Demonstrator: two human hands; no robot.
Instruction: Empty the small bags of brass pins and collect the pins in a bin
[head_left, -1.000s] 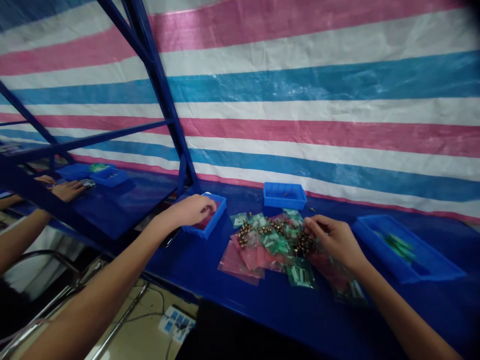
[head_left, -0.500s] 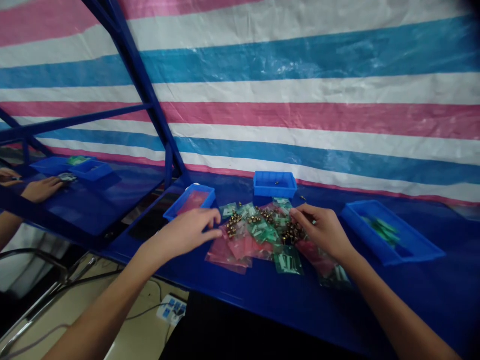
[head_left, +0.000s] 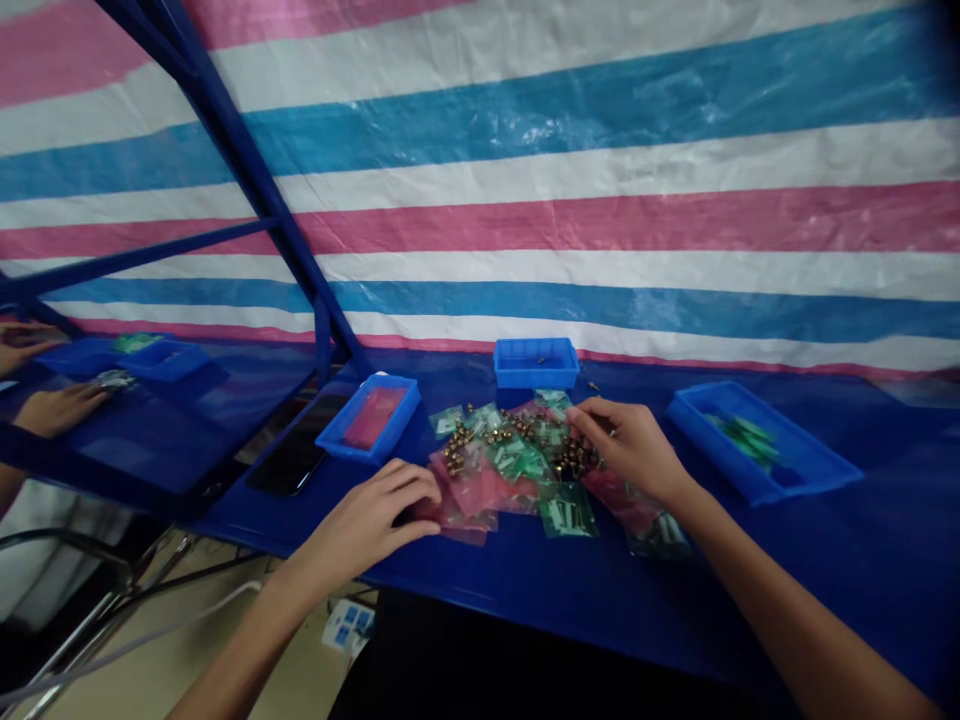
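A heap of small pink and green plastic bags (head_left: 517, 475) with several small brass parts (head_left: 574, 458) lies on the blue table (head_left: 525, 580). My left hand (head_left: 371, 520) rests at the heap's left edge, fingers curled onto a pink bag (head_left: 461, 510). My right hand (head_left: 634, 445) sits on the heap's right side, fingers bent in a pinch among the brass parts; what they hold is too small to name.
Three blue trays stand around the heap: one with pink bags (head_left: 367, 425) at the left, a small one (head_left: 536, 362) behind, one with green bags (head_left: 757, 450) at the right. A dark phone (head_left: 289, 465) lies left. Another person's hands (head_left: 56, 405) work beyond a blue frame post (head_left: 300, 270).
My left hand has left the tray with pink bags and come back down to the heap's left edge. My right hand stayed on the brass parts. The view tilted downward.
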